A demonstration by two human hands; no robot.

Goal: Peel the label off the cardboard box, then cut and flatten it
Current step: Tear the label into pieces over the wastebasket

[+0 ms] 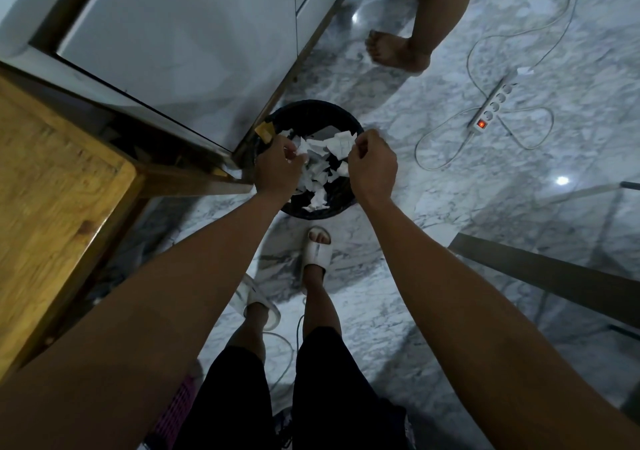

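Left hand [277,169] and right hand [372,167] over a black bin [341,203], both pinching torn white label scraps [337,146] between them. Label evidently peeled, being discarded. Cardboard box nowhere in view; cutting and flattening apparently undone.

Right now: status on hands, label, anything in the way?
Left hand and right hand pinching torn white label scraps over black bin. Cardboard box not in view. Power strip on floor, off to the side.
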